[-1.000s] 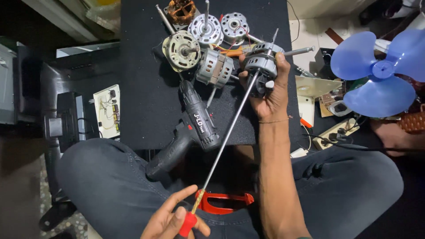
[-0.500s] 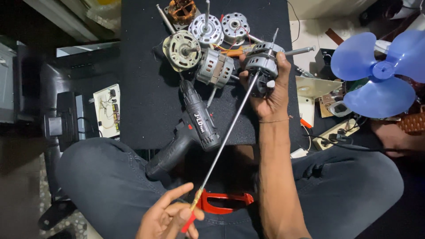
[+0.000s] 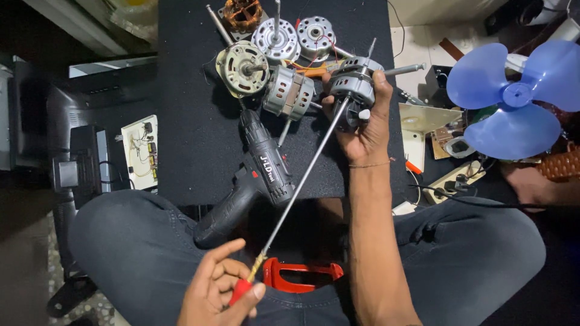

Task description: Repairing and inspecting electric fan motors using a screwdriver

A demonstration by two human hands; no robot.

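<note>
**Long screwdriver set into a fan motor**

My right hand point(image 3: 367, 124) is wrapped around a grey fan motor point(image 3: 352, 89) at the black mat's point(image 3: 193, 151) far edge. My left hand point(image 3: 219, 291) pinches the red handle of a long screwdriver point(image 3: 299, 187), its tip at the motor. A cordless drill point(image 3: 257, 175) lies beside the shaft, other motors point(image 3: 266, 63) beyond, a blue fan blade point(image 3: 513, 99) to my right.

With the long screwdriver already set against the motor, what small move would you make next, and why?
Probably turn the red handle with the left hand. The long screwdriver seems to have its tip at the fan motor, which the right hand grips above the black mat, so it looks braced.
</note>
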